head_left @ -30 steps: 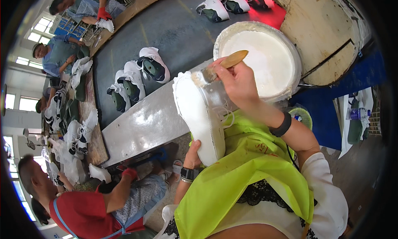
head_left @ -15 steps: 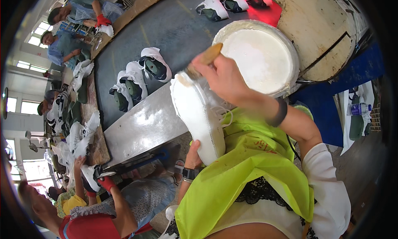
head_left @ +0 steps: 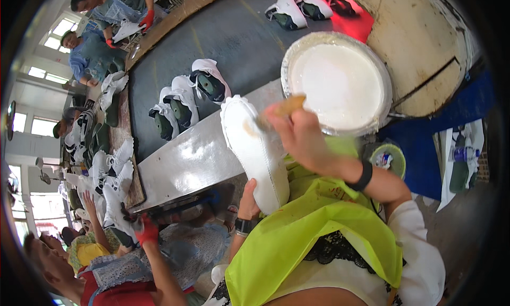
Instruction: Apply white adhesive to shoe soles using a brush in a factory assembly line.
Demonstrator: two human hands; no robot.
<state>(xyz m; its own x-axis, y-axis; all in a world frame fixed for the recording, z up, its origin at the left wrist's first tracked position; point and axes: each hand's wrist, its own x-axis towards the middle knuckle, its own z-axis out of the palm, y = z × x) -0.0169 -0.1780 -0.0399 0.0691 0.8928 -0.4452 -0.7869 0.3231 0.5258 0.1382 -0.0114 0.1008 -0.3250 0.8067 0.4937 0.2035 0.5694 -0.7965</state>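
White rubber shoe sole [head_left: 255,152], gripped from below by the left hand [head_left: 248,199], is held above a grey metal bench [head_left: 186,157]; the right hand [head_left: 303,139] clasps a wooden brush [head_left: 281,108] beside a round pan of white glue [head_left: 337,83], near a dark conveyor [head_left: 239,35] carrying white sneakers [head_left: 183,101]

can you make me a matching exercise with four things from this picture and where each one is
Things:
1. brush
2. white shoe
3. bowl of white glue
4. black wristband

Places:
A. on the right wrist
B. on the bench, just beyond the right hand
C. gripped in the right hand, tip on the sole
D. sole up, held from below by the left hand

Pairs: 1-C, 2-D, 3-B, 4-A
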